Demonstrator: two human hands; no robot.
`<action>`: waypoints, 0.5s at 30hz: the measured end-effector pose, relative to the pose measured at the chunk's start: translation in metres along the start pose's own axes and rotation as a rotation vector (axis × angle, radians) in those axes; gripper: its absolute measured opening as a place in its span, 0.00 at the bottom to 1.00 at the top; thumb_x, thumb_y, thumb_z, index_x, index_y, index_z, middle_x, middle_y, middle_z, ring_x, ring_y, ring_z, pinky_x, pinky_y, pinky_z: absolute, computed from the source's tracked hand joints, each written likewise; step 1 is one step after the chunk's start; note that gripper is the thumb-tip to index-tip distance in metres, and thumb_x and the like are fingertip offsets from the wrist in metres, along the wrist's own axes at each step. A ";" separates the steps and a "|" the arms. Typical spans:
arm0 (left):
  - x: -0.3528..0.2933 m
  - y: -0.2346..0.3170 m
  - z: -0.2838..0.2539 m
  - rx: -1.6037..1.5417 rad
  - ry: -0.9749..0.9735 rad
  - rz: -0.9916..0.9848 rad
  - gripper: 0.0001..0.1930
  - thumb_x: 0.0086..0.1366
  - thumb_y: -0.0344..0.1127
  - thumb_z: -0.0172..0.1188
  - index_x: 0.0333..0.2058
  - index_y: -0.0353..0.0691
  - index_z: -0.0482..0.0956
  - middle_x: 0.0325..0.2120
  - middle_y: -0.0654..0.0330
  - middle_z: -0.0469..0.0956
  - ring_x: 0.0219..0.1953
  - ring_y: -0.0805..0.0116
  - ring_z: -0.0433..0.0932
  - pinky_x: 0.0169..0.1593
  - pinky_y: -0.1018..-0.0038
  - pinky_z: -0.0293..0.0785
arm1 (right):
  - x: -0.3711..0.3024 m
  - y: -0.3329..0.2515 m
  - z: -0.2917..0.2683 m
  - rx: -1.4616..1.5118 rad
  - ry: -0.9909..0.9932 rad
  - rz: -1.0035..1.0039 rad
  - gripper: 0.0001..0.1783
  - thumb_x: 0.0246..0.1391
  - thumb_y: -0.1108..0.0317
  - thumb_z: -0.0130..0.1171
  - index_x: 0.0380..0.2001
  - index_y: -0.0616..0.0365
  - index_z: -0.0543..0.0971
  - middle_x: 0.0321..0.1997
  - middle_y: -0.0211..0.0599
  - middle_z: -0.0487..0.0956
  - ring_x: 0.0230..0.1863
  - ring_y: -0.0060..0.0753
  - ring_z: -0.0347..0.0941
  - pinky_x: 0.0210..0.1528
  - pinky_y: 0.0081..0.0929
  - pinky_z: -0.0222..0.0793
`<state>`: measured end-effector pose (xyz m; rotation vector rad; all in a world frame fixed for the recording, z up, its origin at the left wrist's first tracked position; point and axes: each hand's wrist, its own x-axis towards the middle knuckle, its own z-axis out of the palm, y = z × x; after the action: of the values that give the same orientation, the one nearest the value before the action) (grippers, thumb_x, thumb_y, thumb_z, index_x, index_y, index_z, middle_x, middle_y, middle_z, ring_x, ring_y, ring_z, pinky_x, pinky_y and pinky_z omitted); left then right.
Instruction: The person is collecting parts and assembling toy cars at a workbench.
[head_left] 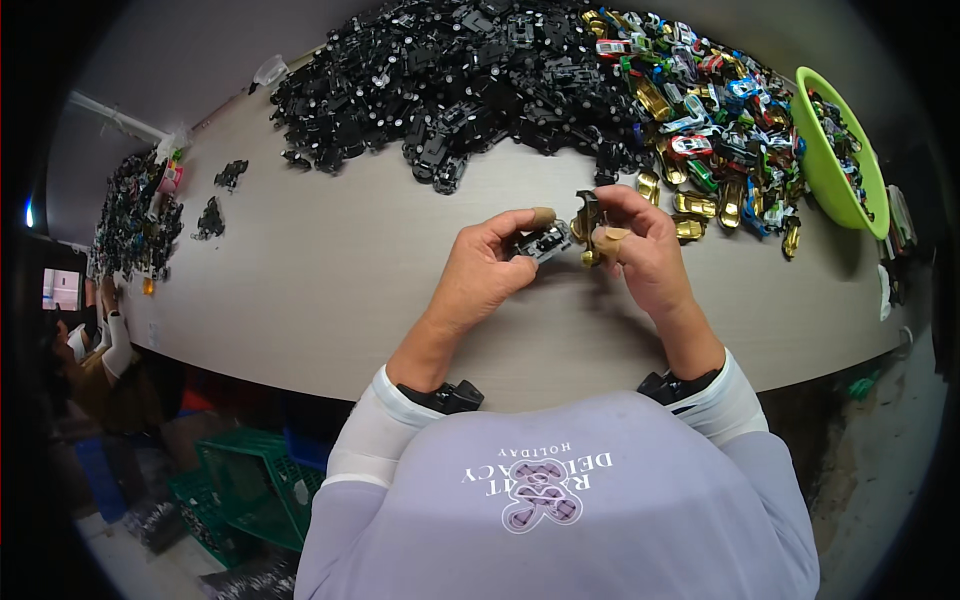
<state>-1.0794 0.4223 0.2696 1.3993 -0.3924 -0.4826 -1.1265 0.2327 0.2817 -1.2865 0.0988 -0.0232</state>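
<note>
My left hand [478,272] pinches a black toy car chassis [545,243] between thumb and fingers, over the near middle of the table. Close beside it, my right hand [645,250] grips a gold toy car body [586,222], turned so that its dark inside partly shows. The two parts are nearly touching; whether they meet is hard to tell. Tan tape or bandage wraps a finger on each hand. Behind the hands lies a large heap of black chassis [440,90], and to its right a heap of colourful car bodies [715,120], with several gold ones nearest my right hand.
A lime green basin [812,150] of small parts tilts at the right. Two loose chassis [209,218] lie on the left of the table [300,270]. Another pile [135,215] stands at the far left, by a co-worker [105,350]. Green crates [255,480] sit below the table's edge.
</note>
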 end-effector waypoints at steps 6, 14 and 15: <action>0.000 0.003 0.001 -0.160 0.012 -0.055 0.22 0.52 0.20 0.54 0.49 0.32 0.69 0.41 0.56 0.73 0.41 0.74 0.72 0.40 0.80 0.73 | 0.003 0.007 0.004 0.225 -0.194 0.218 0.17 0.46 0.71 0.55 0.42 0.57 0.71 0.35 0.28 0.73 0.25 0.13 0.67 0.18 0.12 0.58; -0.001 -0.008 0.010 -0.088 0.017 0.160 0.26 0.51 0.20 0.61 0.51 0.33 0.68 0.44 0.58 0.73 0.40 0.76 0.73 0.38 0.83 0.73 | 0.006 0.017 0.003 0.503 -0.249 0.265 0.17 0.49 0.70 0.53 0.44 0.58 0.69 0.32 0.31 0.75 0.21 0.16 0.67 0.17 0.14 0.59; -0.002 -0.007 0.010 -0.070 0.023 0.137 0.25 0.52 0.21 0.61 0.51 0.33 0.69 0.44 0.58 0.73 0.41 0.75 0.73 0.39 0.83 0.73 | 0.005 0.017 0.003 0.531 -0.261 0.262 0.17 0.49 0.70 0.53 0.44 0.58 0.68 0.32 0.31 0.75 0.21 0.16 0.67 0.17 0.14 0.59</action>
<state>-1.0870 0.4143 0.2643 1.3000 -0.4460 -0.3646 -1.1215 0.2404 0.2655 -0.7301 0.0322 0.3230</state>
